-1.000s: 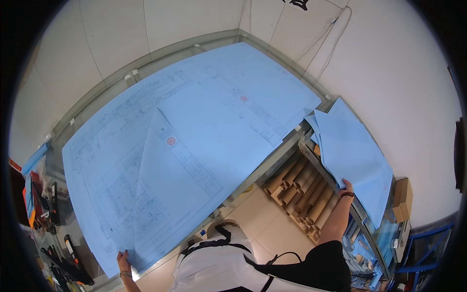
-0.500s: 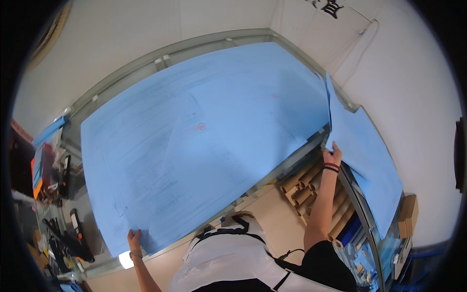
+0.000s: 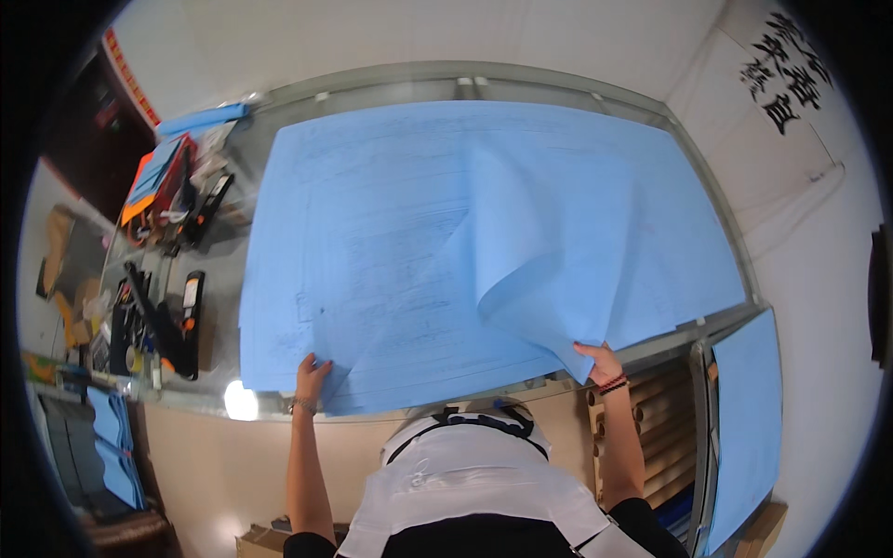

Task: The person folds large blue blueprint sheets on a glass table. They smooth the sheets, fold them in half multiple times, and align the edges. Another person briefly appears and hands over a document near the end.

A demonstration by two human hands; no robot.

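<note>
Large blue paper sheets (image 3: pixel 372 214) with faint line drawings lie stacked on the glass-topped table (image 3: pixel 233 279). At the stack's near left corner, my left hand (image 3: pixel 313 379) is closed on the edge of the sheets. My right hand (image 3: pixel 600 363) pinches the near edge of a top blue sheet (image 3: pixel 521 251), which is lifted and curls over in a loose fold at the middle of the stack. A dark red bead bracelet is on my right wrist. How many sheets each hand holds I cannot tell.
Black staplers (image 3: pixel 191 316) and other tools crowd the table's left end, near a pile of folders (image 3: pixel 158 181). At the right, another blue sheet (image 3: pixel 749 418) lies on a side surface. Cardboard tubes (image 3: pixel 665 409) fill a rack below. Walls stand behind and to the right.
My right hand has moved left from the side sheet with a blue sheet's edge, now folded over the stack. My left hand stays at the near left corner. The view has turned left.
</note>
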